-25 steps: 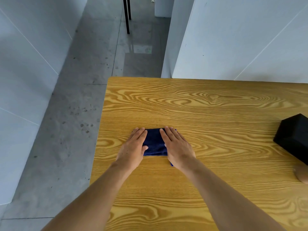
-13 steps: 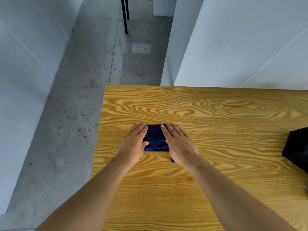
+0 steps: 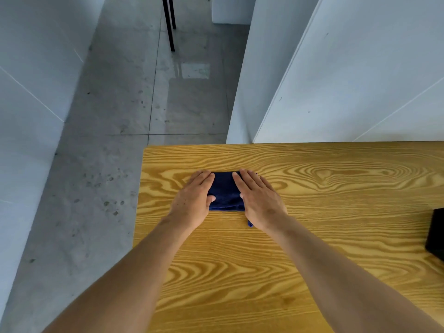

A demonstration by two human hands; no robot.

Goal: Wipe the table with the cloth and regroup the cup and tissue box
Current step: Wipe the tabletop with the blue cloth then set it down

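both hands flat on the folded cloth near the table's far left corner

the wooden table (image 3: 312, 236) fills the lower right of the view, its yellow grain running left to right and its left edge dropping to a grey concrete floor (image 3: 108, 140). white wall panels (image 3: 360, 80) stand behind the far edge of the table, and more white panelling lines the left of the floor. two thin black legs (image 3: 169, 22) stand on the floor far back.

both bare forearms reach in from the bottom of the view and converge toward the far left part of the tabletop. the left hand (image 3: 194, 200) lies palm down, fingers straight and together, covering the left end of the cloth. the right hand (image 3: 259, 200) lies the same way on the right end, fingers spread slightly. neither hand curls around anything; both press flat, open, on top of the fabric.

the dark blue cloth (image 3: 224, 191) is folded into a small rectangle, flat on the table between and under the two hands, near the left edge and not far from the far edge. a small corner of it pokes out below the right palm.

at the right border, a black box-like object (image 3: 436, 234) sits on the table, mostly cut off, well apart from the hands. i cannot tell what it is.
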